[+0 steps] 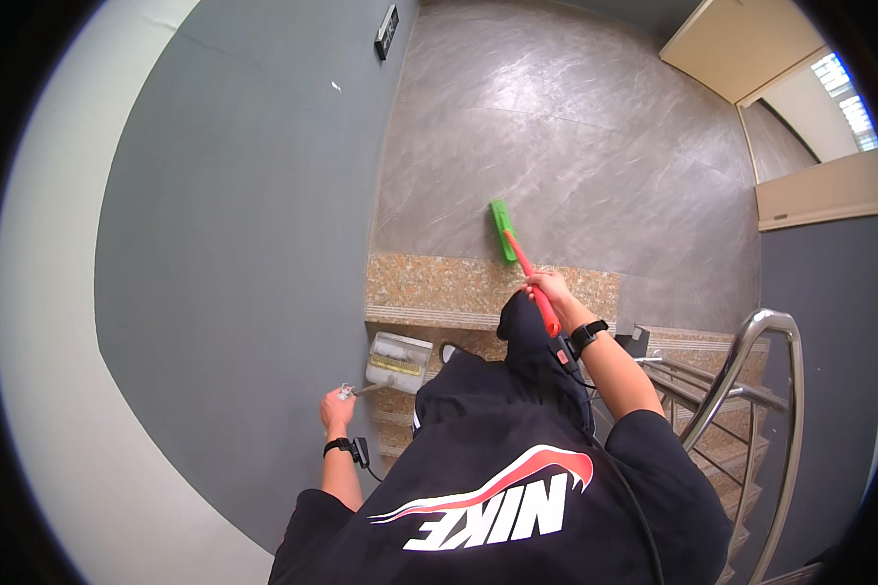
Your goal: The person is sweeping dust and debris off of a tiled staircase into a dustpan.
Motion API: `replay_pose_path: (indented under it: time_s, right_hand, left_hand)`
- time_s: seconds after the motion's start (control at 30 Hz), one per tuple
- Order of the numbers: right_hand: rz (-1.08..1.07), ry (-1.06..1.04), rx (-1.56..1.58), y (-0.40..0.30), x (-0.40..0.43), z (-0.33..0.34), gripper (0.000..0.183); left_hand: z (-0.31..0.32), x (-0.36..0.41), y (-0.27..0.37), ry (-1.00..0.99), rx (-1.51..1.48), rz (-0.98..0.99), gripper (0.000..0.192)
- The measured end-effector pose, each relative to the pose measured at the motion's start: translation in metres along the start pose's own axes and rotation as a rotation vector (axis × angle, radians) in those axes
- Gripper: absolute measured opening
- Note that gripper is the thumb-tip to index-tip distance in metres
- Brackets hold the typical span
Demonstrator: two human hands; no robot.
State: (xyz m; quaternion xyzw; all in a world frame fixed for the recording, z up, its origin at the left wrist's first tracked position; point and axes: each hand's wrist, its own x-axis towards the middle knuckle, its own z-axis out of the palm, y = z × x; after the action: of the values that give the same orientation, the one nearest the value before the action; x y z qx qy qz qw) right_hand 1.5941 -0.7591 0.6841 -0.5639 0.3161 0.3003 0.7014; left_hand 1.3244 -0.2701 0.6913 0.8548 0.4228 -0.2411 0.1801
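My right hand [547, 287] grips the red handle of a broom [521, 252]. Its green head [503, 230] is over the grey floor, just beyond the speckled stone edge of the landing; whether it touches the floor I cannot tell. Down at the left, my left hand [336, 406] is closed around the upper end of the handle of a long-handled dustpan [402, 358]. The pan hangs or rests by the wall above the stairs, with a yellowish comb-like strip across it. Its bristles and any contents are too small to make out.
A grey wall [249, 219] runs along the left, with a sign [386, 33] low on it. Steel handrails [796, 380] border stairs descending at the right. Speckled stone steps [391, 431] lie under me. Beige doors [753, 47] stand at the far right of the grey floor [593, 146].
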Motion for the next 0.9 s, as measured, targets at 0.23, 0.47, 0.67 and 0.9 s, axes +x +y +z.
replay_pose_path:
  time_s: [0.23,0.47,0.67,0.9]
  right_hand:
    - [-0.008,0.131,0.195,-0.064,0.044,-0.093,0.01]
    - [0.154,0.183,0.137,-0.124,0.046,-0.154,0.013]
    - [0.24,0.155,0.025,-0.196,0.06,-0.123,0.015]
    - [0.305,-0.057,-0.203,-0.371,0.032,-0.07,0.008]
  left_hand:
    - [-0.044,-0.05,0.082,0.039,-0.021,0.002,0.037]
    - [-0.117,-0.118,0.197,0.138,-0.01,-0.117,0.037]
    - [-0.166,-0.119,0.28,0.11,-0.082,-0.162,0.035]
    - [-0.273,-0.164,0.384,0.112,-0.095,-0.15,0.032]
